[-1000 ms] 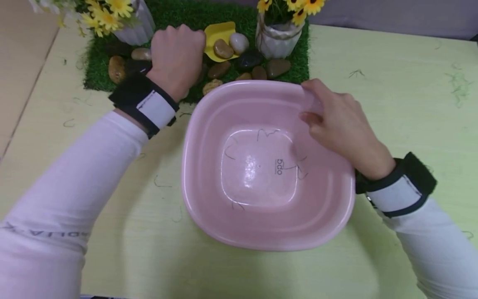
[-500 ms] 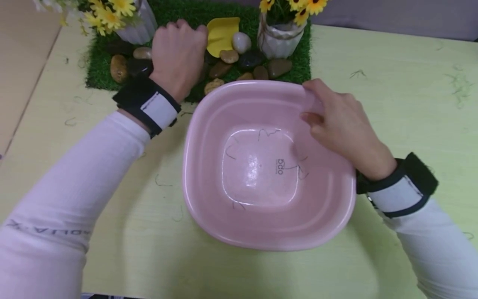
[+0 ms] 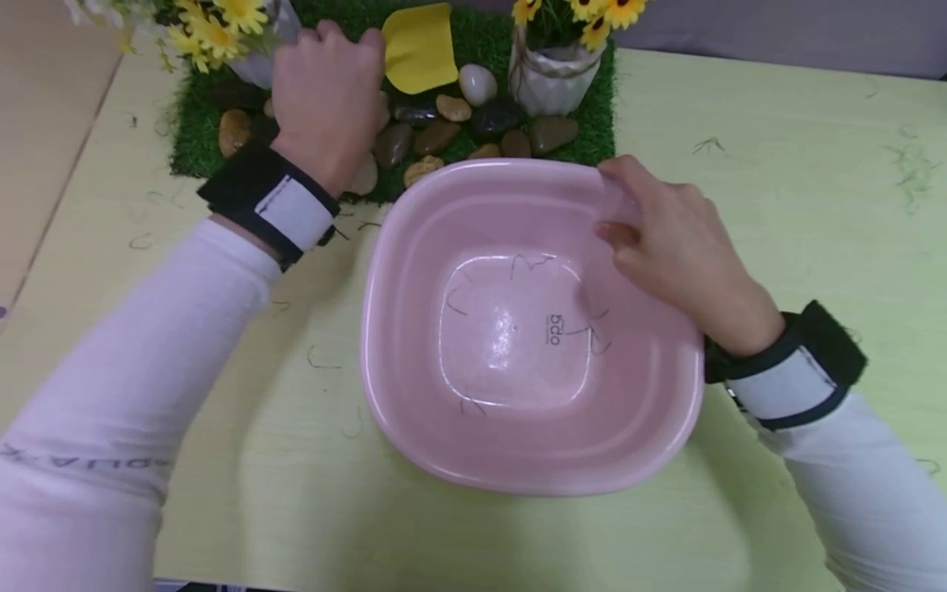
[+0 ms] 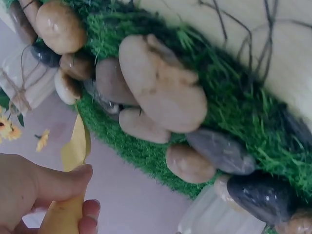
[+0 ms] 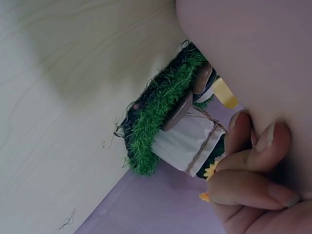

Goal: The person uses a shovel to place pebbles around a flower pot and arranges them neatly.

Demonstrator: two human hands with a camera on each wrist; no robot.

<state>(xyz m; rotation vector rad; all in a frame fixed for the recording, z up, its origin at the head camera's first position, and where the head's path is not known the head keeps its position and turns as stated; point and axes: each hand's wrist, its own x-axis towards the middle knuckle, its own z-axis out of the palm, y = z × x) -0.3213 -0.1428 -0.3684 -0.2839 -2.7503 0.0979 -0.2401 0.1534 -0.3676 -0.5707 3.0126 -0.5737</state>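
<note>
My left hand grips a small yellow shovel. The left wrist view shows thumb and fingers around the shovel's handle, with its blade pointing away over the grass mat. In the head view that blade hangs beyond a tan pebble and a white pebble, with nothing visible on it. My right hand holds the upper right rim of a pink plastic basin, thumb inside the wall. Thin dark strands lie on the basin's floor. In the right wrist view curled fingers press against the basin's outer wall.
Several smooth stones line the front of a green grass mat. White pots of yellow flowers stand on the mat at left and right. Loose strands are scattered over the pale table.
The shovel has moved up and left with my left hand, away from the stones. The tan pebble, at first against its blade, now lies among the others. The right hand and basin stay put.
</note>
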